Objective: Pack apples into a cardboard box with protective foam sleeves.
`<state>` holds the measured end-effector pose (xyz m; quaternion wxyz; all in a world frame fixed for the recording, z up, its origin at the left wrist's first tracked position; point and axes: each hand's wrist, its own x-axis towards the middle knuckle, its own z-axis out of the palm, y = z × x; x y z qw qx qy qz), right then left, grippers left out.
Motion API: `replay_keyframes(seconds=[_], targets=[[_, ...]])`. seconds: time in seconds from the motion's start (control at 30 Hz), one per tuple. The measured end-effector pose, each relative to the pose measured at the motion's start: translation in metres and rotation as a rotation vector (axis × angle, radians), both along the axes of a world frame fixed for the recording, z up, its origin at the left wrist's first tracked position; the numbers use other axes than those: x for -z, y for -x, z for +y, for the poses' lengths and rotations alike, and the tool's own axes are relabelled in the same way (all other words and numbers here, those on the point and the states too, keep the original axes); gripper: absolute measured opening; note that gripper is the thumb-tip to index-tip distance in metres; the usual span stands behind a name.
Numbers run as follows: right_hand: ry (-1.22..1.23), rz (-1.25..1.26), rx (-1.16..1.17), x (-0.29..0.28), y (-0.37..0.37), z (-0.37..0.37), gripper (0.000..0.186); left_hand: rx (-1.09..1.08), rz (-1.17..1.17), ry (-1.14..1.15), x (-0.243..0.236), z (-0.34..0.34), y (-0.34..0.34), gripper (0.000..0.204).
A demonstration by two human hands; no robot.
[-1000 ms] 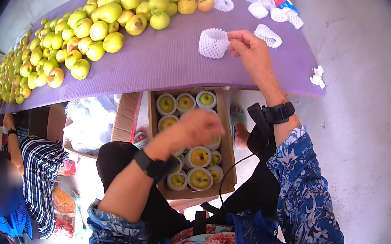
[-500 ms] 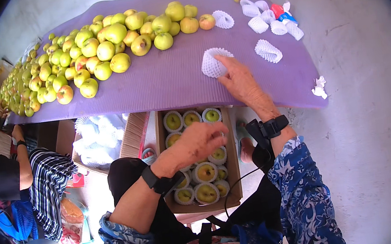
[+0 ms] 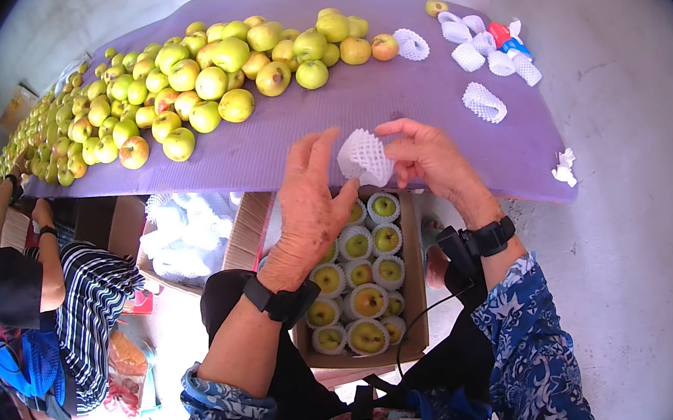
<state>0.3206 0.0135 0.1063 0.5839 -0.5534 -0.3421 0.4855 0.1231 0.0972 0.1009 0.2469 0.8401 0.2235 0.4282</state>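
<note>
A white foam fruit net (image 3: 364, 159) is between my two hands over the near edge of the purple-covered table (image 3: 462, 140). My right hand (image 3: 435, 160) pinches its right side with the fingertips. On the other side, my left hand (image 3: 308, 201) is open, its fingers spread and its thumb pointing at the net. Below my hands stands a cardboard box (image 3: 415, 284) holding rows of yellow-green apples (image 3: 366, 300), each in a white foam net. My left hand hides part of the box.
A large heap of loose apples (image 3: 212, 82) covers the table's left and middle. At the right lie several more foam nets (image 3: 485, 102) and a crumpled white scrap (image 3: 564, 168). An open carton of foam nets (image 3: 180, 237) stands left of the box. A co-worker (image 3: 35, 289) sits at far left.
My right hand has drawn the foam net toward the table's near edge. My left hand has moved up from over the box to the net's left side, fingers spreading.
</note>
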Motion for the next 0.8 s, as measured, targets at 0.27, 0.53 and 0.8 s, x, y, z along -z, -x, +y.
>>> replay_keyframes(seconds=[0.27, 0.53, 0.8], targets=[[0.015, -0.186, -0.067, 0.004, 0.032, 0.004, 0.04, -0.01, 0.09, 0.113, 0.004, 0.011, 0.007, 0.022], [-0.169, -0.764, 0.093, 0.017, 0.068, -0.006, 0.049, -0.113, 0.121, 0.007, 0.007, 0.01, 0.007, 0.016], [-0.169, -1.129, 0.292, 0.024, 0.056, -0.002, 0.018, -0.106, 0.149, 0.035, 0.004, 0.012, 0.01, 0.018]])
